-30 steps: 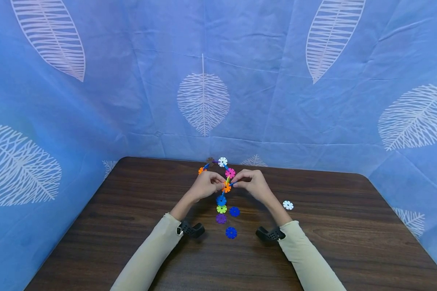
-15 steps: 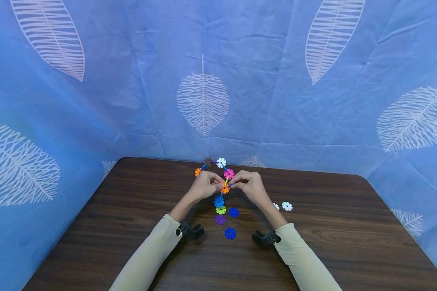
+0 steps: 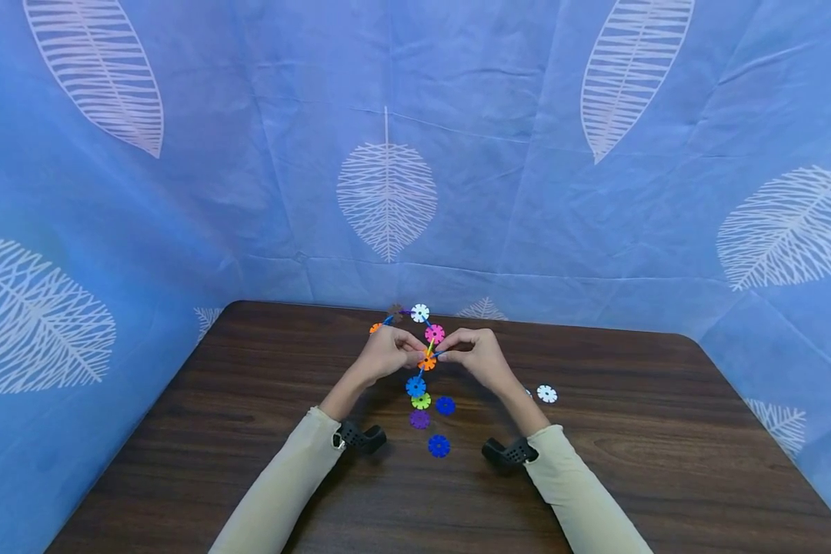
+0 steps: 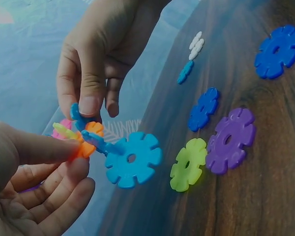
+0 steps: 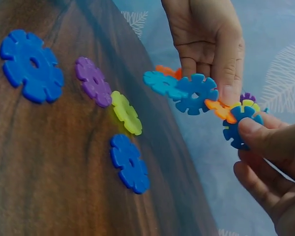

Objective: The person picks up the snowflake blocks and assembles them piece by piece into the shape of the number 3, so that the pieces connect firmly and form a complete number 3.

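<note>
My left hand [image 3: 386, 354] pinches an orange notched snowflake disc [image 4: 94, 129] between thumb and fingers. From the right, my right hand [image 3: 481, 358] pinches a blue disc [image 5: 231, 133], its edge right at the orange disc's rim. These belong to a chain of interlocked discs held over the table. A light blue disc [image 4: 132, 162] hangs on the near side. Farther along come a pink disc [image 3: 435, 333], a white disc [image 3: 419, 313] and a brown disc [image 3: 396, 312]. Another orange disc [image 3: 375, 328] is partly hidden behind my left hand.
On the brown wooden table [image 3: 637, 431] lie a lime disc [image 3: 421, 402], a purple disc [image 3: 418, 419] and two dark blue discs [image 3: 439, 446] in front of the hands. A white disc [image 3: 547, 393] lies beyond my right forearm. A blue leaf-patterned cloth [image 3: 485, 192] hangs behind.
My right hand has shifted slightly left, bringing the blue disc closer against the orange one. Part of another white disc now shows beside the right forearm. The left hand stays nearly still.
</note>
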`<state>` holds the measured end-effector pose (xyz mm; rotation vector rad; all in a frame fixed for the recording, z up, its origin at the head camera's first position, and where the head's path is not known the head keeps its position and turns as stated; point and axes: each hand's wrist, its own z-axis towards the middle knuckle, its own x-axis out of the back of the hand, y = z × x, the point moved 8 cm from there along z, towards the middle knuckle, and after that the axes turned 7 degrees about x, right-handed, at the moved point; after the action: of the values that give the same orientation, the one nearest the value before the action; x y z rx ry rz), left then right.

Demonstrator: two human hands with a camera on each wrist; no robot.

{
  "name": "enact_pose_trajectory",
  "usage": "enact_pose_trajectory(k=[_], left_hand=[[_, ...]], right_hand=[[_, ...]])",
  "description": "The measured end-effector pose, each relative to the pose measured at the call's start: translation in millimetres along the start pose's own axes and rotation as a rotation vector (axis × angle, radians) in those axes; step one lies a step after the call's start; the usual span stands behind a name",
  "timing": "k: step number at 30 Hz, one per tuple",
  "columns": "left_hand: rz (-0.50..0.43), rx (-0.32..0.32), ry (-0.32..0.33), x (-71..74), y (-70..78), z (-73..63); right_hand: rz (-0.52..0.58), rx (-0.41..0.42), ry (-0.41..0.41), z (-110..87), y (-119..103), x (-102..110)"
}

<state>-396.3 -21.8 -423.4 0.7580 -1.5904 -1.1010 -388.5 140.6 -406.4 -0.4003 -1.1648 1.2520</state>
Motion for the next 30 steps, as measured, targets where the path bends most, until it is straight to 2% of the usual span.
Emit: enact_pose_trajectory(k=[8,13,20,24,30], left_hand=[[-0.011,-0.009,0.023,4.8,1.3,-1.3],[-0.014,-0.002,0.043,9.7,-1.2,1.5],[-0.027,-0.001,0.032,11.4,0.1,1.0],[-0.042,-0.007,0.023,11.3,-0.5,0.8],[-0.055,0.003,0.003,9.7,-2.7,-0.2]], right_hand=[[0.072,-0.119,-0.062,-1.7,5.2,6.1],[0.033,-0.188,-0.222,-6.4,10.9,1.7],[0.003,-0.169,-0.489,-19.3,12.5,-14.4],[-0.009,-0.155,-0.563,-26.0,13.9,-20.2],[-0.071,-0.112,-0.617,-32.7,14.0,-24.3]])
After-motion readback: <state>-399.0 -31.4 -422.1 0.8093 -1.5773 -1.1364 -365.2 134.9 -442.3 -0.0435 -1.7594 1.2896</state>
